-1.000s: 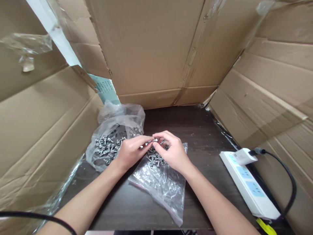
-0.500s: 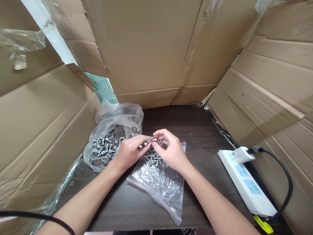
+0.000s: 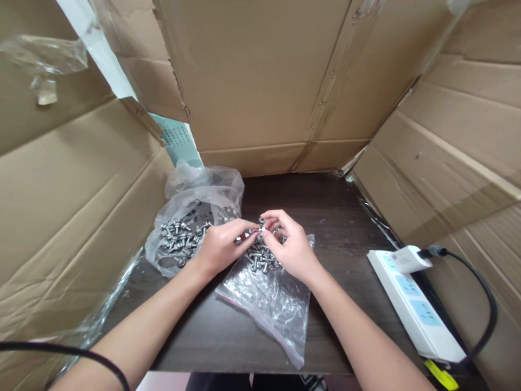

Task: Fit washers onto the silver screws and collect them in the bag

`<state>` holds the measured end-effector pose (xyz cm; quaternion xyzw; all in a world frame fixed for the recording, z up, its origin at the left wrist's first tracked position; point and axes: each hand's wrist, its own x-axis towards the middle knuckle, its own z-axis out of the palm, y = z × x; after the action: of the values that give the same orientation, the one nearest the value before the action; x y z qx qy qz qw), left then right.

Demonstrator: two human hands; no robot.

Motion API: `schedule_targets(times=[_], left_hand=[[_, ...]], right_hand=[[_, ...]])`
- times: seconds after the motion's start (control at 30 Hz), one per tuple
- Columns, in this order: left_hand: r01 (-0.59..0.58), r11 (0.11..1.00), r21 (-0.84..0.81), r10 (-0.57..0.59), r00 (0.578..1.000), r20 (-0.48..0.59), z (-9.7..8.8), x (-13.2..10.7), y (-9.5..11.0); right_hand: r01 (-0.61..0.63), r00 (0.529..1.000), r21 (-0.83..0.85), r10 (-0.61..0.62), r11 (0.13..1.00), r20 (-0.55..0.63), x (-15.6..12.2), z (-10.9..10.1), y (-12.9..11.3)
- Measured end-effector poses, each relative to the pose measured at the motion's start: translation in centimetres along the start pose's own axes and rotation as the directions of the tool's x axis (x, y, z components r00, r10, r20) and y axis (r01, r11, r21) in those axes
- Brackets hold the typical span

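My left hand (image 3: 223,241) is closed in a pinch on a small metal bolt (image 3: 254,230), its shaft pointing right. My right hand (image 3: 291,244) meets it fingertip to fingertip, with a small round washer (image 3: 261,220) at its index finger and the thumb against the bolt's end. Fingers partly cover both pieces. Below the hands, a pile of bolts (image 3: 260,259) lies on a clear zip bag (image 3: 266,301). Left of my left hand, an open plastic bag (image 3: 157,233) holds many more bolts (image 3: 179,239).
Cardboard walls (image 3: 264,70) enclose the dark wooden table (image 3: 334,212) at the back and sides. A white power strip (image 3: 421,309) with a plugged-in adapter (image 3: 409,259) lies on the right. A black cable (image 3: 61,347) crosses the lower left corner.
The washer now shows tilted up above the bolt at my right fingertips. Both hands stay together over the pile; the whole view has shifted slightly.
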<state>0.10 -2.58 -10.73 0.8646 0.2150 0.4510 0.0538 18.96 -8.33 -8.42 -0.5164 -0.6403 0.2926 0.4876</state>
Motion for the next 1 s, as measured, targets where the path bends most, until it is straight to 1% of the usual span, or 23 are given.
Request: schedule_targets(times=[0.13, 0.33, 0.43, 0.6, 0.73, 0.9, 1.0], left_hand=[[0.002, 1.0, -0.001, -0.002, 1.0, -0.003, -0.02, -0.03, -0.03], [0.002, 1.0, -0.006, -0.002, 1.0, -0.003, -0.09, 0.08, 0.04], [0.002, 1.0, -0.006, -0.002, 1.0, 0.006, -0.11, 0.09, 0.05], [-0.001, 1.0, -0.014, 0.001, 1.0, 0.008, -0.1, 0.07, 0.05], [0.007, 1.0, -0.019, -0.006, 1.0, 0.017, -0.05, -0.02, 0.04], [0.011, 1.0, -0.025, -0.01, 0.999, 0.037, 0.04, -0.13, 0.0], [0.004, 1.0, -0.025, -0.003, 1.0, 0.028, 0.06, -0.11, 0.01]], right_hand=[[0.028, 0.999, -0.004, -0.028, 1.0, -0.02, -0.1, 0.05, 0.12], [-0.054, 0.999, -0.005, 0.054, 0.999, -0.001, -0.04, -0.06, -0.02], [-0.04, 0.999, -0.016, 0.039, 0.999, -0.019, -0.04, -0.04, -0.11], [-0.023, 1.0, -0.011, 0.023, 1.0, -0.001, -0.01, 0.04, -0.19], [-0.034, 0.999, -0.027, 0.034, 0.999, 0.003, 0.02, 0.02, -0.26], [-0.026, 0.999, -0.042, 0.025, 0.999, -0.029, 0.01, 0.02, -0.25], [-0.027, 1.0, -0.027, 0.027, 0.999, 0.008, -0.03, 0.1, -0.11]])
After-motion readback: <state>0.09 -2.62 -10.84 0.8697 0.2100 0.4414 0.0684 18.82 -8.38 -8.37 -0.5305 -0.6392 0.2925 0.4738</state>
